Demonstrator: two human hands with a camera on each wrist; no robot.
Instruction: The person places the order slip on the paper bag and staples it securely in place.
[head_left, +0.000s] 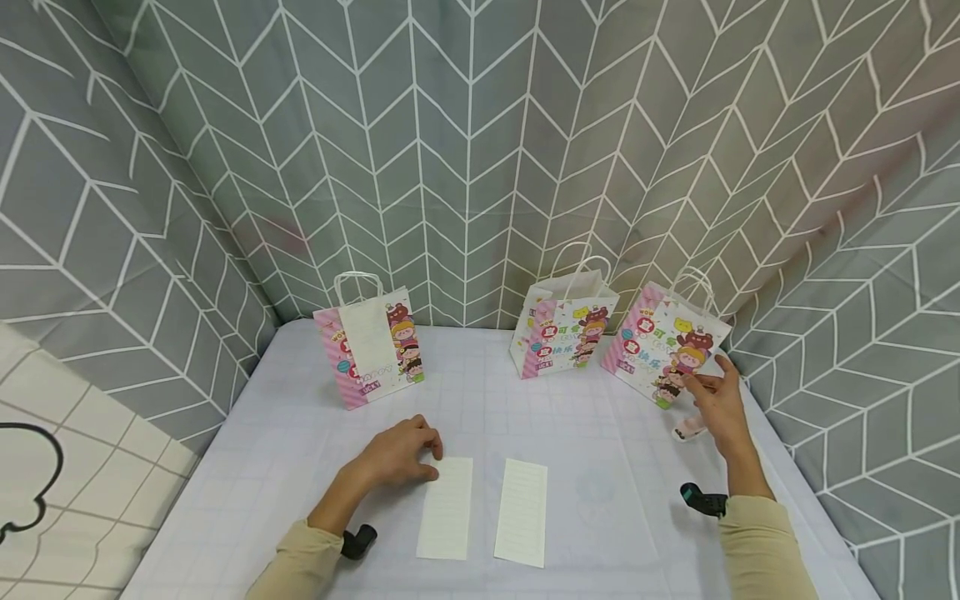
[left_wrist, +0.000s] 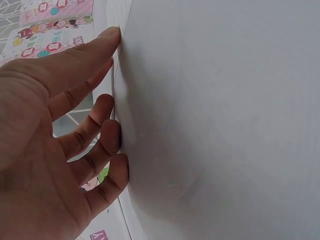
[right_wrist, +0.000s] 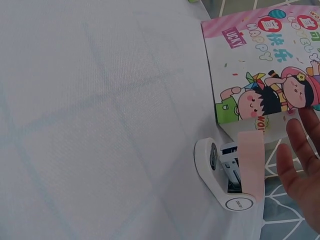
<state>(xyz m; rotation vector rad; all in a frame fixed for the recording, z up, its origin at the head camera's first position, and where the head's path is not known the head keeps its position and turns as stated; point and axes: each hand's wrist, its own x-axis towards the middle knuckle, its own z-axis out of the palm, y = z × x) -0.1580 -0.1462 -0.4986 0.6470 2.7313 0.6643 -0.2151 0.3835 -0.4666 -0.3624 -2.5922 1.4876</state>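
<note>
My left hand [head_left: 397,452] rests at the upper left edge of a cream paper slip [head_left: 446,510], its thumb tip at the paper's corner. In the left wrist view the loosely bent fingers [left_wrist: 111,137] meet the white tabletop. On the right, my right hand [head_left: 722,404] touches the lower right side of a tilted cartoon-print paper gift bag [head_left: 652,342], with fairly straight fingers [right_wrist: 301,142] in the right wrist view. Just below that bag a pink and white stapler [right_wrist: 251,165] lies on the table, partly hidden by the hand in the head view.
A second paper slip [head_left: 521,512] lies right of the first. At the back stand another gift bag [head_left: 570,333] and, further left, a third gift bag [head_left: 408,358] with a blank slip [head_left: 369,337] over its front. Patterned grey curtains [head_left: 465,167] surround the white table [head_left: 600,517].
</note>
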